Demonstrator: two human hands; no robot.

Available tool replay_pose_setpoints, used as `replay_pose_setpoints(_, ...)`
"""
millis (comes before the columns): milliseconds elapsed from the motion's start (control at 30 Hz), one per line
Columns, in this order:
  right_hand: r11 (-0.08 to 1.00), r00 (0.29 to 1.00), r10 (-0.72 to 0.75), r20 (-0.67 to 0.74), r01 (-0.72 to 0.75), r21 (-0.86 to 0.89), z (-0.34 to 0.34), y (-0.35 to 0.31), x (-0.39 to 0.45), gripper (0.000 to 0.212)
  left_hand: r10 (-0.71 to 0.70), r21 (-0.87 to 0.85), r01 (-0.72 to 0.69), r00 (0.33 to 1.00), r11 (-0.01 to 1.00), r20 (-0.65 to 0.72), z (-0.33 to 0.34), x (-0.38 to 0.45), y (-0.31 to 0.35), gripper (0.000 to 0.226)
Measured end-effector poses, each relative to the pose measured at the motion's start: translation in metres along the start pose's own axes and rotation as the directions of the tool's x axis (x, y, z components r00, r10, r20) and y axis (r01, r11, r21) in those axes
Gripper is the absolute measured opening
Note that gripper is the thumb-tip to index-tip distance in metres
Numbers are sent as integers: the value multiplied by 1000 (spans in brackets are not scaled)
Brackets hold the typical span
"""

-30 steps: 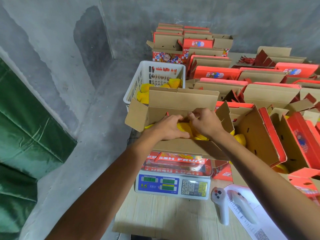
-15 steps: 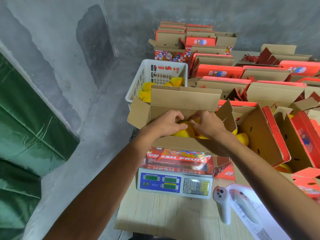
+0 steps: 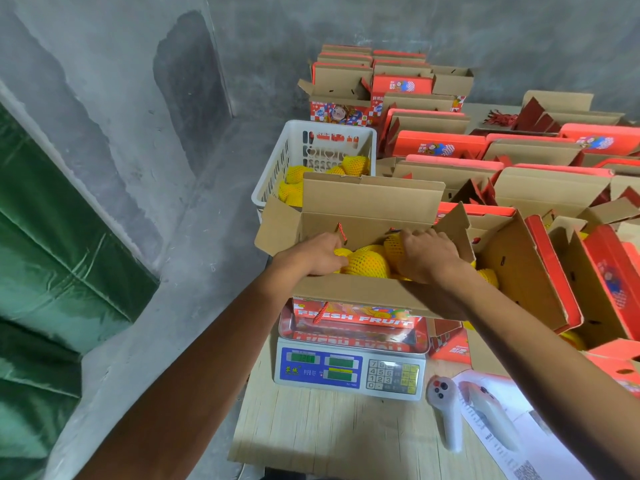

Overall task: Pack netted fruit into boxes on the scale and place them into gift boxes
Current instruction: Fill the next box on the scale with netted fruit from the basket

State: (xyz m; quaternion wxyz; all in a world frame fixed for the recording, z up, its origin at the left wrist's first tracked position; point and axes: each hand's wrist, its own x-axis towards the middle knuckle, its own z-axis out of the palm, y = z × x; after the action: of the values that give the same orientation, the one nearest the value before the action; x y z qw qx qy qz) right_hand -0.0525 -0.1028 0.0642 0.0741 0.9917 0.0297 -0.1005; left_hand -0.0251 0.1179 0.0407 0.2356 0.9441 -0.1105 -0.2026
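Left hand (image 3: 317, 254): your fingers curl over netted fruit (image 3: 365, 263) inside the box (image 3: 360, 292).
Right hand (image 3: 427, 256): apparently gripping another fruit.

A bare-walled fruit packing room: beyond the hands rows of open red gift boxes (image 3: 440, 147), a white basket (image 3: 298, 143) of netted fruit, a weighing scale (image 3: 349, 368) beneath them.

Matt cardboard box (image 3: 367, 206), foam-netted fruit (image 3: 365, 263)

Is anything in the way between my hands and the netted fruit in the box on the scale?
Nothing visible. The box has its flaps open, and the left hand and right hand are already inside it, on the netted fruit. The red rope handle hangs just behind the left hand.
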Motion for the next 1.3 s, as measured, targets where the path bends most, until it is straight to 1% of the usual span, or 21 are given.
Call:
replay_pose_setpoints(133,995,999,-39,2,39,-88,4,2,3,58,-23,20,22,1000,1000,17,-2,1,-3,58)
replay_pose_setpoints(300,962,994,-103,-28,92,-258,5,2,6,55,-74,82,69,995,994,65,-2,1,1,63)
replay_pose_setpoints(367,950,992,-121,-24,109,-293,4,2,7,56,-78,79,72,994,994,79,-2,2,2,66)
replay_pose_setpoints(500,939,987,-149,-56,123,-322,8,1,11,49,-60,60,55,994,997,86,-2,1,1,60)
replay_pose_setpoints(567,939,985,-158,-63,130,-317,7,3,12,56,-40,39,37,997,999,66,-3,1,-1,57)
replay_pose_setpoints(667,942,986,-154,-59,129,-309,6,6,11,82,-5,0,5,999,1000,33,-4,1,-3,59)
replay_pose_setpoints(733,946,981,-166,-103,129,-299,2,7,8,88,26,-29,-26,1000,999,1,-5,2,-5,51)
replay_pose_setpoints(800,968,966,-174,-193,132,-212,-10,7,6,86,78,-91,-83,995,992,-62,-8,4,-7,40)
replay_pose_setpoints(867,989,957,-145,-252,146,-14,-30,4,6,84,124,-178,-146,984,973,-131,-14,6,-5,42)
replay_pose_setpoints(900,981,959,-119,-256,154,121,-39,1,7,84,141,-227,-174,978,958,-156,-18,7,-3,47)
replay_pose_setpoints(967,912,964,-76,-256,171,373,-55,-9,11,84,169,-304,-221,967,927,-188,-25,7,3,65)
replay_pose_setpoints(1033,818,959,-44,-282,197,540,-64,-19,17,75,183,-350,-247,961,904,-206,-33,7,6,87)
replay_pose_setpoints(1067,781,956,-31,-292,205,589,-67,-24,20,71,191,-365,-261,957,893,-218,-36,8,7,97)
replay_pose_setpoints(1133,728,952,-19,-304,222,649,-75,-33,28,65,199,-397,-293,944,870,-263,-44,9,4,105)
replay_pose_setpoints(1200,690,945,-21,-327,250,679,-84,-40,38,60,173,-430,-315,926,846,-337,-54,14,-1,101)
replay_pose_setpoints(1300,679,935,-41,-352,285,677,-100,-49,60,42,162,-451,-363,891,815,-425,-76,26,-10,86)
